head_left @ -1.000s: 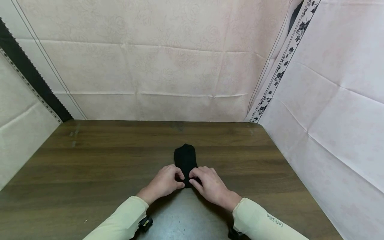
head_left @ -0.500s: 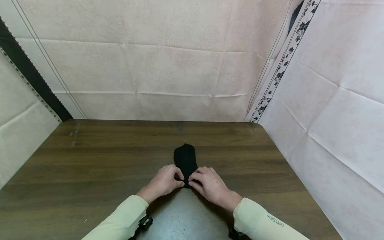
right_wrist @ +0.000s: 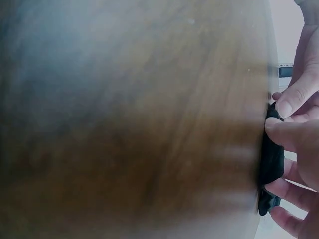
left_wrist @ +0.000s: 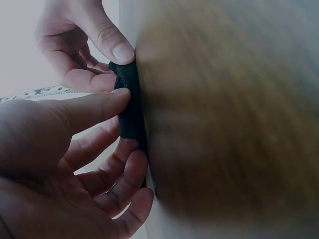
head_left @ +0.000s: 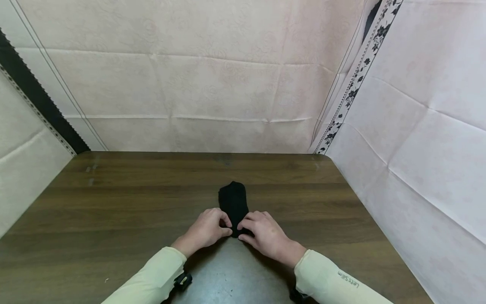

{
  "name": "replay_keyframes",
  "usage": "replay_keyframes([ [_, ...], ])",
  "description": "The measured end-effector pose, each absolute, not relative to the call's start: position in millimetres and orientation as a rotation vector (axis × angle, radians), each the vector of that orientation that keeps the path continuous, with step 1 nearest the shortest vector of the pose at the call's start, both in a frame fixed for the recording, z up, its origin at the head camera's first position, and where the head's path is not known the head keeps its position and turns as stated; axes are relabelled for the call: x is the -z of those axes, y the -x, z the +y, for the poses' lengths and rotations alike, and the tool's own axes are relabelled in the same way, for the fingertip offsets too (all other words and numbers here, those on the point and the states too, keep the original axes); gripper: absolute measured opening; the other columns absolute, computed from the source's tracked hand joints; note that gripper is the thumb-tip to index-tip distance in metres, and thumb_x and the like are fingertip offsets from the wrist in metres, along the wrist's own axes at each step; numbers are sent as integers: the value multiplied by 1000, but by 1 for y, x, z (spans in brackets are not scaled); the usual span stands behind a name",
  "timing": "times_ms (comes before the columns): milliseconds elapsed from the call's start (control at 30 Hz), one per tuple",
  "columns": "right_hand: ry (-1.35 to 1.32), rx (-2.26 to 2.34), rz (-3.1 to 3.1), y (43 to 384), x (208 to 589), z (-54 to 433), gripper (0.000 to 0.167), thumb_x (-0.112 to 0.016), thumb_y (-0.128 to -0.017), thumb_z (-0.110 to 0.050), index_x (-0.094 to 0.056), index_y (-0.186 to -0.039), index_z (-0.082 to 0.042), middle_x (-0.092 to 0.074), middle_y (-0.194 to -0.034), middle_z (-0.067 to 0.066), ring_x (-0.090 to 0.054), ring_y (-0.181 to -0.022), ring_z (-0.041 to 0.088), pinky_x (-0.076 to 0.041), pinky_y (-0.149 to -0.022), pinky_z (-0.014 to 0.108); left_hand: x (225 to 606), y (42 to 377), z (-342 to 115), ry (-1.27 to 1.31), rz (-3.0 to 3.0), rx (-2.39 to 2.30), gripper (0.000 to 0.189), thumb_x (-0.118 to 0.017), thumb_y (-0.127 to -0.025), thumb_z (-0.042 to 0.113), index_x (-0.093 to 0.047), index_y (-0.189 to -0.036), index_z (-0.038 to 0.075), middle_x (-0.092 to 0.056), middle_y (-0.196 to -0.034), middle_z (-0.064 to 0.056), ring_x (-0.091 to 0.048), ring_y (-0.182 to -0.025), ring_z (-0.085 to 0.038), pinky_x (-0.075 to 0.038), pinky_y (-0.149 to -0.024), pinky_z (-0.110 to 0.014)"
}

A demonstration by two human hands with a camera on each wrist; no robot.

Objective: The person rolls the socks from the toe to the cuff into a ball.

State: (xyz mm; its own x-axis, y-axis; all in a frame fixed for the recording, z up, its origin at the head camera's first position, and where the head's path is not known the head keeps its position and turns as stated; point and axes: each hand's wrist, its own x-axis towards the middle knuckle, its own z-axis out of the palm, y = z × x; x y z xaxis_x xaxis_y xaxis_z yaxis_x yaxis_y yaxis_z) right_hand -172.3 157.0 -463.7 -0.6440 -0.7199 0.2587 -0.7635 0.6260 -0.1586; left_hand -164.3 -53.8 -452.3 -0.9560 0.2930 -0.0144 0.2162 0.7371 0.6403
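A black sock [head_left: 232,198] lies lengthwise on the wooden table, its far end flat and its near end between my two hands. My left hand [head_left: 206,228] pinches the near end from the left, and the left wrist view shows its thumb on the dark fabric [left_wrist: 130,112] with the fingers curled beneath. From the other side my right hand [head_left: 267,236] holds the same end. In the right wrist view its thumb presses the rolled-looking edge of the sock [right_wrist: 271,154]. The fingers hide part of the near end.
The brown wooden table [head_left: 133,202] reaches back to a pale patterned cloth [head_left: 212,93] hanging behind it. Another light cloth [head_left: 425,139] with a floral border hangs along the right side. A tiny pale speck [head_left: 106,280] lies at the front left.
The right thumb has shifted slightly toward the near edge, widening its gap from the index finger. The left hand keeps its hold, and the sock stays nearly in place.
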Motion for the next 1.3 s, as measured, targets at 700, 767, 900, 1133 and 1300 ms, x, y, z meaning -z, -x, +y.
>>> replay_keyframes([
  [700,-1136,-408,-2730,173,466,150,10,-65,-100,-27,-72,-100,-20,-59,-97,-6,-55,-91,14,-46,-86,38,449,157,-53,-448,2852,-951,17,-86,-80,17,-73,-89,11,-60,-93,-2,-54,-83,-19,-50,-79,-41],
  [767,-1118,-431,-2747,174,466,149,11,-64,-101,-27,-71,-100,-19,-58,-96,-7,-55,-90,14,-45,-88,39,449,157,-52,-446,2858,-949,17,-86,-80,17,-73,-89,11,-60,-92,-2,-53,-83,-19,-50,-79,-41],
  [900,-1092,-459,-2773,173,465,148,11,-62,-102,-27,-70,-99,-20,-58,-95,-7,-55,-91,14,-44,-91,42,449,157,-51,-448,2875,-941,19,-87,-79,19,-72,-88,12,-59,-91,-1,-53,-82,-18,-50,-78,-40],
  [1133,-1056,-472,-2806,174,466,146,11,-63,-101,-27,-70,-98,-19,-58,-95,-8,-54,-91,14,-42,-92,45,449,155,-50,-431,2900,-936,20,-87,-81,23,-70,-86,13,-59,-88,1,-54,-81,-17,-50,-76,-39],
  [1300,-1045,-468,-2829,174,466,144,13,-61,-102,-28,-69,-97,-19,-57,-94,-8,-53,-90,14,-42,-91,45,449,154,-50,-446,2918,-943,18,-85,-83,24,-69,-83,15,-58,-85,2,-53,-77,-15,-48,-72,-37],
])
